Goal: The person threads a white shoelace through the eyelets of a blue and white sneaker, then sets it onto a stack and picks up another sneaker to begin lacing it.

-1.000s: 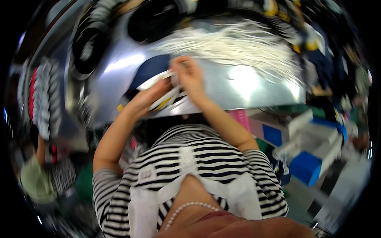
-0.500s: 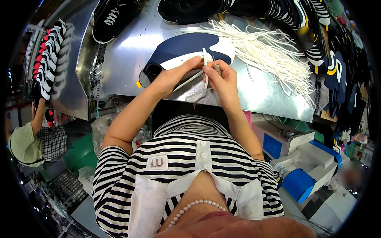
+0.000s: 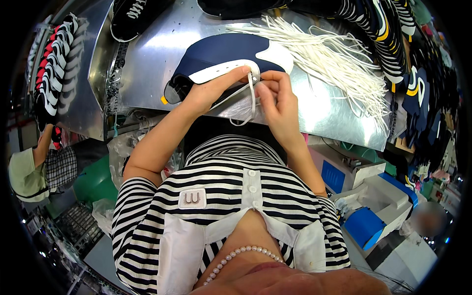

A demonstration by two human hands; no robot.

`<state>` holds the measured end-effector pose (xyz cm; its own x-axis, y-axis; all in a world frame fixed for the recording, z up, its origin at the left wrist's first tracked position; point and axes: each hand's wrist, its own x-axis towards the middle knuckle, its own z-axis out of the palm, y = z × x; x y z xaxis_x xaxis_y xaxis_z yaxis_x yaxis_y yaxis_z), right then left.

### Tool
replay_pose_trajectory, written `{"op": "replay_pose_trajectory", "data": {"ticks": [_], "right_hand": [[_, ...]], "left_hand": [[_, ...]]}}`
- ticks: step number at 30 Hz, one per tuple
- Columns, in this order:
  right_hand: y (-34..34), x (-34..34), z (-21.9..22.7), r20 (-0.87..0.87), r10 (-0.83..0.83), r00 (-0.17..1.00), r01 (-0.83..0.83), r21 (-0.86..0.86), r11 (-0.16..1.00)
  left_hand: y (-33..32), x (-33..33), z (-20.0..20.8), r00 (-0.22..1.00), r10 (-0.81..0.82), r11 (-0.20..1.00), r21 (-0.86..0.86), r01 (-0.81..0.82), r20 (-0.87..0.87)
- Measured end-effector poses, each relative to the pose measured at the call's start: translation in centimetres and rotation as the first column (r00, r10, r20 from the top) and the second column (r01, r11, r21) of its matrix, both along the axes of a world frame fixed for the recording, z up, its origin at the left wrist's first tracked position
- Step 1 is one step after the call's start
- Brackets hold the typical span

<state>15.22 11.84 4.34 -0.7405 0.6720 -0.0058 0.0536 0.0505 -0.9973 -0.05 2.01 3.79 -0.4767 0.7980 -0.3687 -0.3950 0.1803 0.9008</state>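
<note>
A navy and white shoe upper (image 3: 216,53) lies on its side on the metal table, with a yellow tab at its left end. My left hand (image 3: 211,92) is closed on its white eyelet strip, thumb on top, near the strip's right end. A white shoelace (image 3: 253,98) comes out by the thumb and hangs in a loop over the table's front edge. At the same end, my right hand (image 3: 279,101) has its fingers curled in against the upper, with thumb and forefinger close together. What those fingertips pinch is hidden.
A heap of loose white laces (image 3: 334,69) covers the table's (image 3: 147,73) right side. Black shoes (image 3: 132,19) stand along the back, with more uppers (image 3: 388,49) stacked at the right. At the far left, another person's arm (image 3: 43,142) reaches toward a row of shoes (image 3: 51,69).
My right hand has drawn slightly right and down from the lace. The lace, earlier standing up past the upper's edge, now hangs down in a loop. My left hand keeps its hold.
</note>
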Motion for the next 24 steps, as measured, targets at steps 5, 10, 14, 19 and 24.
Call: {"op": "replay_pose_trajectory", "data": {"ticks": [5, 10, 14, 19, 24], "right_hand": [[1.7, 0.1, -1.6, 0.044, 0.073, 0.996, -0.079, 0.167, 0.983], [2.5, -0.3, -1.6, 0.102, 0.118, 0.988, -0.135, 0.183, 0.974], [3.1, -0.7, -1.1, 0.155, 0.137, 0.978, -0.167, 0.199, 0.966], [2.4, -2.7, -1.6, 0.345, 0.134, 0.929, -0.192, 0.141, 0.971], [2.8, -4.1, -1.6, 0.462, 0.159, 0.872, -0.329, 0.314, 0.891]], "left_hand": [[-0.2, 0.3, -1.7, 0.998, 0.020, 0.994, 0.106, -0.013, -0.061], [-0.7, 0.5, -1.7, 0.959, 0.022, 0.993, 0.114, 0.011, -0.283], [-0.7, 1.0, -1.8, 0.830, 0.009, 0.995, 0.087, 0.049, -0.558], [-0.8, 2.0, -0.1, 0.381, -0.026, 0.990, 0.029, 0.138, -0.924], [-1.1, 1.0, -3.1, 0.829, -0.015, 0.997, 0.055, 0.056, -0.560]]}}
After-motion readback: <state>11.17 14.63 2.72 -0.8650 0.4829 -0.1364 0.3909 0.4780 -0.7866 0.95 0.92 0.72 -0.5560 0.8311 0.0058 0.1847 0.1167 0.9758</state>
